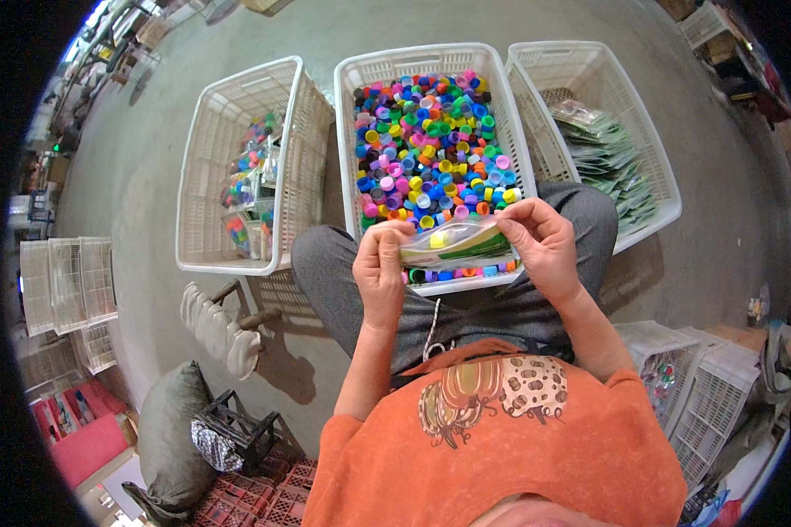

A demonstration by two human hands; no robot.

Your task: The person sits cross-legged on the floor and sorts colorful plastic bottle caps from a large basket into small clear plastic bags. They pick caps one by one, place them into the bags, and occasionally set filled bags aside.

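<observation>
My left hand point(382, 268) pinches one upper corner of a clear plastic pouch with a green and white print point(466, 249). The other corner is between the thumb and fingers of my right hand point(543, 250). Stretched between both hands, the pouch has a slightly gaping top edge; something yellow shows at it, and I cannot tell whether it lies inside. Below and beyond it is a white plastic crate point(344, 132) between my knees, heaped with small bottle caps point(422, 158) in many colours.
On the left, a white crate point(312, 145) holds filled pouches point(259, 189). A right-hand crate point(529, 110) holds flat green pouches point(602, 167). Near my left leg are whitish gloves point(220, 329), a stuffed grey sack point(171, 430) and red crates point(237, 501). More white crates point(707, 395) stand at right.
</observation>
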